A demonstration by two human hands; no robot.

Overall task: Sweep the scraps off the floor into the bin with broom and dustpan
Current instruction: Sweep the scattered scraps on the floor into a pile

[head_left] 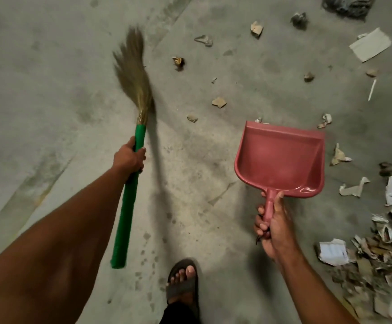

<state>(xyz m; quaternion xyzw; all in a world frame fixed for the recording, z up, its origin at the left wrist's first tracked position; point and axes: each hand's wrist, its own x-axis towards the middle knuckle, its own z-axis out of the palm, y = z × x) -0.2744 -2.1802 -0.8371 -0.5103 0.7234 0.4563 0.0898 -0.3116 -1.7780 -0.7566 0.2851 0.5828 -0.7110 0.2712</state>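
The left hand (pixel 129 157) grips the grass broom (pixel 129 146) high on its green handle, and the right hand (pixel 272 220) clasps the red dustpan (pixel 281 160) by its stub handle. Both tools look light. The soft bristles should flick the paper scraps (pixel 389 242) easily, since those look featherweight.

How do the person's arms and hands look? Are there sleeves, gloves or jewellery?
Both forearms are bare: no sleeve reaches into view. The left hand and the right hand wear no gloves, and no ring, watch or bracelet shows on either.

Bare workshop or storeroom: stained concrete floor (pixel 50 90), torn cardboard and paper scraps (pixel 386 244) heaped at right.
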